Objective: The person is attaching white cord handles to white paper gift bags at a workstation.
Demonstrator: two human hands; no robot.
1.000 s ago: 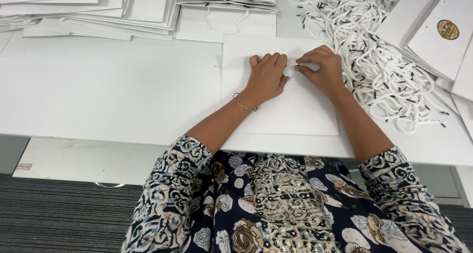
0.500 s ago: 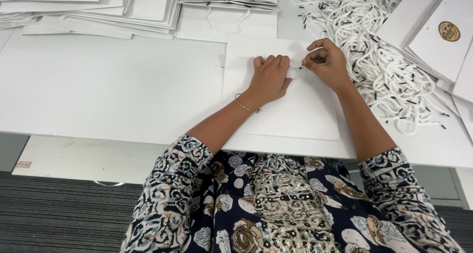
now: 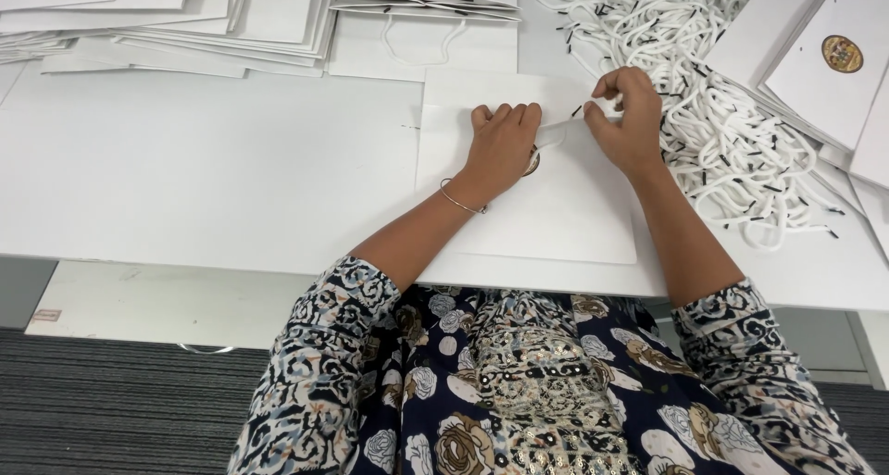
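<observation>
We work at a white table (image 3: 185, 169), largest thing in view. At 10 to 12 o'clock lie stacks of flat white paper bags (image 3: 167, 21), too overlapped to count. One bag at 12 o'clock (image 3: 421, 44) already has a cord handle looped on it, so we judge some bags done. At 2 o'clock is a heap of white cords with black tips (image 3: 732, 132), dozens, uncountable, so plenty is left. At 3 o'clock are more flat bags with gold round seals (image 3: 815, 58); we count one seal clearly.

One flat bag (image 3: 528, 206) lies at centre under our hands, just past the table's near edge. Our left hand (image 3: 502, 146) is spread flat, pressing it down, holding nothing. Our right hand (image 3: 628, 114) is pinched narrow on one cord (image 3: 556, 134) at the bag's upper part. We judge this handle only partly threaded; whether a second cord end is through, we cannot tell. One thin bracelet (image 3: 460, 200) sits on the left wrist.
</observation>
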